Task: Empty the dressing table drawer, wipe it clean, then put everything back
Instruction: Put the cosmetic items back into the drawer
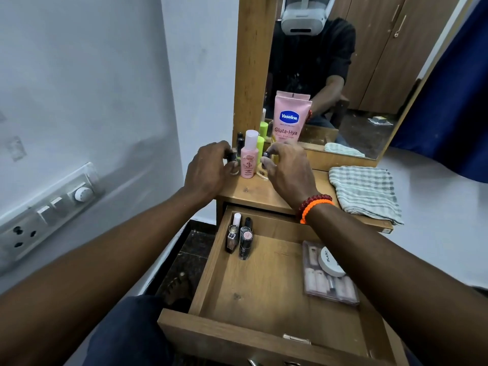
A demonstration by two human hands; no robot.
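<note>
While both your hands are up on the light wooden tabletop (253, 192), the step in hand could be emptying or refilling; I can't tell which. Your left hand (208, 169) has fingers curled round a small dark-capped bottle (232, 156). Your right hand (286, 167) pinches another small dark-capped item (265, 154) between thumb and fingertips. Between the two grips stands a pink plastic bottle with a translucent cap (249, 159); just behind it are lime-green tubes (261, 143) and a pink Vaseline lotion tube (289, 117) against the mirror (369, 62). Below your wrists the open wooden drawer (264, 281) holds upright nail polish bottles (241, 239) in its far left corner, plus a clear nail kit box (330, 286) with a white round compact (330, 261) on top, under your right forearm. Right of your right hand lies a striped grey-white cloth (365, 191), untouched. Next move, if placing: set both items down upright, clear of the pink bottle, then release. If refilling: lift straight up so nothing beside tips.
</note>
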